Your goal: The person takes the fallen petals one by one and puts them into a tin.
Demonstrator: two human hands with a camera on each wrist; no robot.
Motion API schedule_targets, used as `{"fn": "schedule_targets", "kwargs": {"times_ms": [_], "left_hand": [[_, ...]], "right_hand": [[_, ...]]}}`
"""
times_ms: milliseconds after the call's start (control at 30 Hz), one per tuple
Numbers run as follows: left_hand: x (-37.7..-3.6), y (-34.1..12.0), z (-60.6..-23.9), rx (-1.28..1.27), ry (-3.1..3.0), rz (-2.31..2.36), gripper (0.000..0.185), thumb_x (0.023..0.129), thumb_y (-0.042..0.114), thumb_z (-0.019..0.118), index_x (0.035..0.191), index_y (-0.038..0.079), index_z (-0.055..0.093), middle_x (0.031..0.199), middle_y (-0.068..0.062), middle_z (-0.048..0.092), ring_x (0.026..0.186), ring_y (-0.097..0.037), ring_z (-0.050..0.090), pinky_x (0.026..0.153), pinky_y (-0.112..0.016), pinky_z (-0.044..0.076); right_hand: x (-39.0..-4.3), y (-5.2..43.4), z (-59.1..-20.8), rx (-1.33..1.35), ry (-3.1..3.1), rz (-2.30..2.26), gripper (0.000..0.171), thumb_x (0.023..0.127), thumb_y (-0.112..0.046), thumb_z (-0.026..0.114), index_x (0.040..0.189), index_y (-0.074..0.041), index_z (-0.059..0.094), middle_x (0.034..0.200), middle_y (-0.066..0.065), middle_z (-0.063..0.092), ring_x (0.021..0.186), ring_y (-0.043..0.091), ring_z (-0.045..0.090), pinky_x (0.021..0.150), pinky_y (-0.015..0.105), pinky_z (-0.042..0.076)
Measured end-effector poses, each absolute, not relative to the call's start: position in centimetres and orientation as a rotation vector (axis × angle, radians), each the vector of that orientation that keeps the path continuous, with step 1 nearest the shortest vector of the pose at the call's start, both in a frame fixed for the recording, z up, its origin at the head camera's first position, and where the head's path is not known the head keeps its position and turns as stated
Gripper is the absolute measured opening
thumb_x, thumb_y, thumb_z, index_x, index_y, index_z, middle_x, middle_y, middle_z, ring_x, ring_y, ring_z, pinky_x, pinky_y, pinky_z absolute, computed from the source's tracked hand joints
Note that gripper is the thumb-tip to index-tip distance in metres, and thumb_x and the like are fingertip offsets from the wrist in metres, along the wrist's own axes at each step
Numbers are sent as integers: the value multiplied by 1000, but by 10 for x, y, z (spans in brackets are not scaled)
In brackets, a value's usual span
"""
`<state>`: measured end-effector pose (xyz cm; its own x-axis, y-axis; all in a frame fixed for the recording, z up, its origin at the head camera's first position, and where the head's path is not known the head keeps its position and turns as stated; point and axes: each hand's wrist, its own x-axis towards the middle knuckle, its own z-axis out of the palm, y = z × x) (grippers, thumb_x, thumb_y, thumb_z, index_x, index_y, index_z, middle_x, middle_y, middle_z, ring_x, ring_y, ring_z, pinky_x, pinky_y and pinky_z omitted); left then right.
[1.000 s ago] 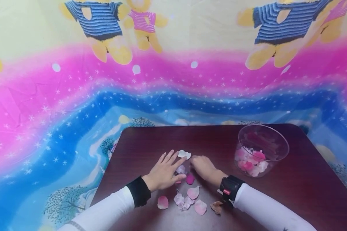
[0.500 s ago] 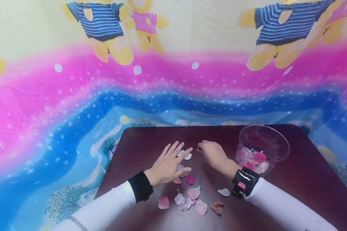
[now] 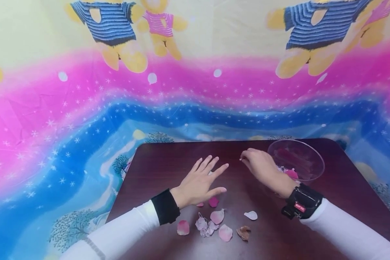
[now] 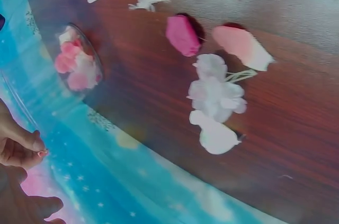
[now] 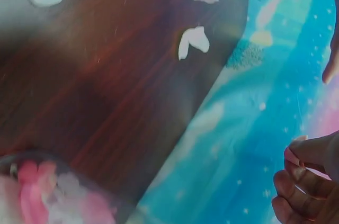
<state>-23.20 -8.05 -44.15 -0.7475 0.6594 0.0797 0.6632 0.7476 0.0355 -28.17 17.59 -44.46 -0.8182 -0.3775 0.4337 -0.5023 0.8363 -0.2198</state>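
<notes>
My left hand (image 3: 199, 183) hovers palm down over the table with its fingers spread, holding nothing. It partly covers some petals; white petals (image 4: 216, 135) and a pale lilac blossom (image 4: 214, 89) show in the left wrist view. My right hand (image 3: 263, 168) is raised in front of the clear round container (image 3: 324, 167), hiding much of it. Between thumb and forefinger it pinches a small pink petal (image 5: 292, 156), mostly covered by the fingers. Pink and white petals (image 5: 37, 189) lie inside the container.
Nearer on the table (image 3: 169, 245) lie a magenta petal (image 3: 213, 202), pink petals (image 3: 225, 233), a lilac blossom cluster (image 3: 206, 227), a white petal (image 3: 251, 215) and a brown dried petal (image 3: 243, 233). A printed cloth (image 3: 188, 104) hangs behind the table.
My right hand has lifted off the table and moved right and away, up to the container, still pinching. My left hand has shifted slightly right and forward, fingers spread throughout.
</notes>
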Motion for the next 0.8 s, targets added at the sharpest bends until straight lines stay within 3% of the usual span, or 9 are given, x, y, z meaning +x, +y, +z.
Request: {"fn": "schedule_targets", "kwargs": {"times_ms": [633, 800], "left_hand": [[-213, -47, -434, -1228, -2799, -45, 74, 101, 68, 36, 163, 38, 8, 171, -5, 20, 160, -25, 12, 129, -50, 16], [-213, -45, -434, -1226, -2799, -40, 74, 101, 68, 35, 163, 38, 7, 171, -5, 21, 160, -25, 12, 129, -50, 16]], "right_hand": [[-278, 255, -406, 422, -2637, 323, 8, 91, -7, 71, 96, -2, 74, 90, 16, 73, 77, 40, 70, 62, 56, 54], [-282, 277, -414, 365, -2762, 302, 10, 93, -14, 70, 91, -5, 73, 79, 12, 70, 72, 35, 68, 58, 53, 51]]}}
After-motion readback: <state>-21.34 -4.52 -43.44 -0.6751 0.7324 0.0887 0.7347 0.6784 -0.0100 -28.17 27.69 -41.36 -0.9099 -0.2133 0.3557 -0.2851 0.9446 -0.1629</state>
